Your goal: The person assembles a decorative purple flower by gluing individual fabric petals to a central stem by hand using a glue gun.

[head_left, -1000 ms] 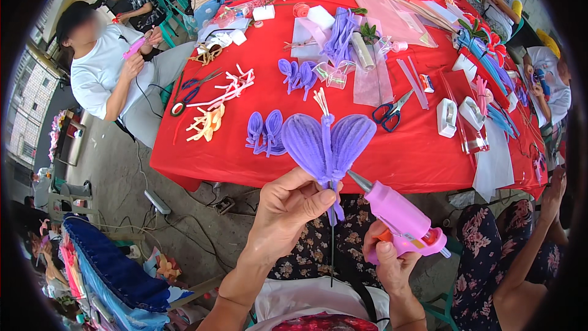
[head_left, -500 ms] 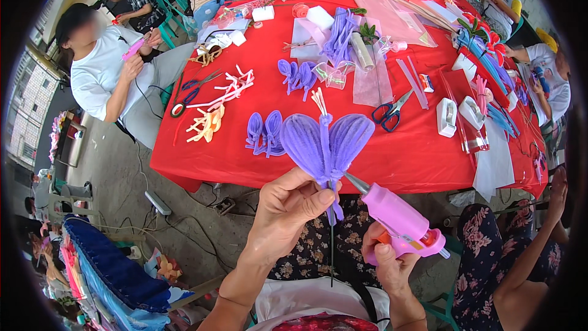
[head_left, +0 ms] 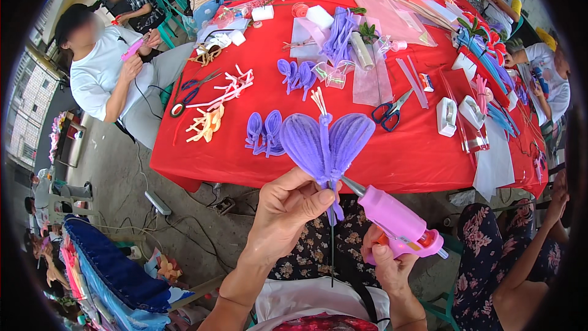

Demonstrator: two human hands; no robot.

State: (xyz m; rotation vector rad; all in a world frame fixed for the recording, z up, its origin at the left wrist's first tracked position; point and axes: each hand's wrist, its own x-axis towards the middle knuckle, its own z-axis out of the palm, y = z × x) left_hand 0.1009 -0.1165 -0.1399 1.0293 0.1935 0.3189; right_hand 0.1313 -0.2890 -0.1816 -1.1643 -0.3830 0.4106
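Between the fingers of my left hand is a purple fuzzy pipe-cleaner flower with two ribbed petals, pale stamens on top and a thin dark stem hanging down. My right hand grips a pink glue gun, a finger at its orange trigger, its metal nozzle at the flower's base, right beside my left thumb; whether it touches is hard to tell. Past the flower, more purple petal bundles lie on the red-covered table, with blue-handled scissors to the right.
Several co-workers sit around the table, including one at left and one at right. Tape dispensers, wrapping sheets and pipe cleaners lie on it. A seated neighbour's patterned legs are at lower right; cords and a power strip are on the floor.
The glue gun has shifted slightly left and up, its nozzle further in toward the flower's base. The co-worker at right has moved their arm. My left hand holds nearly still.
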